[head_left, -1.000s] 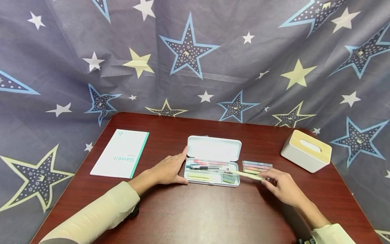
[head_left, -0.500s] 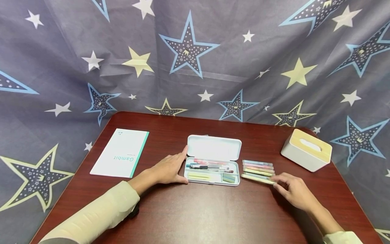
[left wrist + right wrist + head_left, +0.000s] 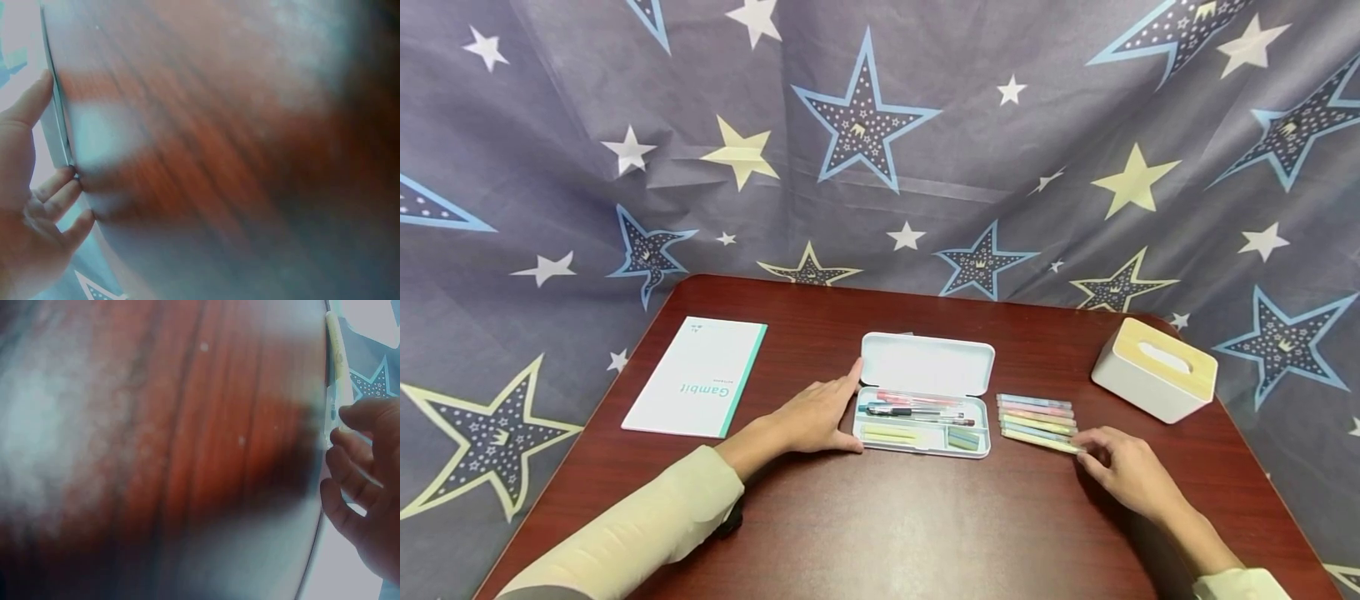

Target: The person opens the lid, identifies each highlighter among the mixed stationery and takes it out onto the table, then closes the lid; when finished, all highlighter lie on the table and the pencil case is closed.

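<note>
A white pencil case (image 3: 927,364) lies with its lid up in the middle of the table. Several pens (image 3: 917,411) fill its long compartment, while yellow sticks (image 3: 890,434) and a small blue-green block (image 3: 962,438) occupy the near ones. My left hand (image 3: 820,414) rests against the case's left side, thumb and fingers spread; the left wrist view shows its fingertips touching the edge. On the right, my right hand (image 3: 1126,471) pinches the end of a yellow highlighter (image 3: 1037,440) between thumb and index finger. That highlighter lies nearest me in a row of pastel highlighters (image 3: 1036,408).
A white notebook (image 3: 696,377) with a green spine lies at the left. At the far right stands a tissue box (image 3: 1153,371) with a wooden top. Behind the brown table (image 3: 925,533) hangs a grey star-patterned cloth (image 3: 880,225).
The right hand has drawn the yellow highlighter rightward from over the case and laid it along the near side of the row. The left hand has stayed against the case.
</note>
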Tool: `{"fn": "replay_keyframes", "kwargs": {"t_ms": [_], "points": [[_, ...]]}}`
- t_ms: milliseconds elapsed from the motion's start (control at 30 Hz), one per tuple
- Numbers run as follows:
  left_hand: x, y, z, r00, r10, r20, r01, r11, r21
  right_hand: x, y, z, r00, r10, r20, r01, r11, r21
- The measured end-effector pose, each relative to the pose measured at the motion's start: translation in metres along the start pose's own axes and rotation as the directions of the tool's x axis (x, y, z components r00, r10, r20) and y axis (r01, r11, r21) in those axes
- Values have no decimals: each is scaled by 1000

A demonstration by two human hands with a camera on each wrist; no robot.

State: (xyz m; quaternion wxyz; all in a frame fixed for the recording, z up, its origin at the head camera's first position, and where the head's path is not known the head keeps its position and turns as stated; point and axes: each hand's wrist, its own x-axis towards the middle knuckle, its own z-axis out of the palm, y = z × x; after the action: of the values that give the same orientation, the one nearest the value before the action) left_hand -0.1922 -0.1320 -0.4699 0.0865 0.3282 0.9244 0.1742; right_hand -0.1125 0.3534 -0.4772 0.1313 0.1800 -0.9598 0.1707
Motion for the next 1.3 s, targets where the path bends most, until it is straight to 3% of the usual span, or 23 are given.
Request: {"fn": "replay_keyframes", "kwargs": {"t_ms": [333,500,767,933,1300], "points": [[0,-1,1,1000,9,-1,-9,1000,5,6,-1,0,987,154,54,-152,988,-35],[0,-1,1,1000,6,0,-6,1000,1,8,-2,0,981,183,66,-181,983,-34],[0,0,-1,1000,11,-6,-11,1000,8,10,-1,-6,983,160,88,-159,987,-13],[1,0,-1,1000,13,-6,-13,1000,14,12,-2,-8,989,135,59,-134,991,-20],[0,-1,-1,1000,17,3,-17,1000,8,30,-21,-7,999,-39,-36,39,999,0]]}}
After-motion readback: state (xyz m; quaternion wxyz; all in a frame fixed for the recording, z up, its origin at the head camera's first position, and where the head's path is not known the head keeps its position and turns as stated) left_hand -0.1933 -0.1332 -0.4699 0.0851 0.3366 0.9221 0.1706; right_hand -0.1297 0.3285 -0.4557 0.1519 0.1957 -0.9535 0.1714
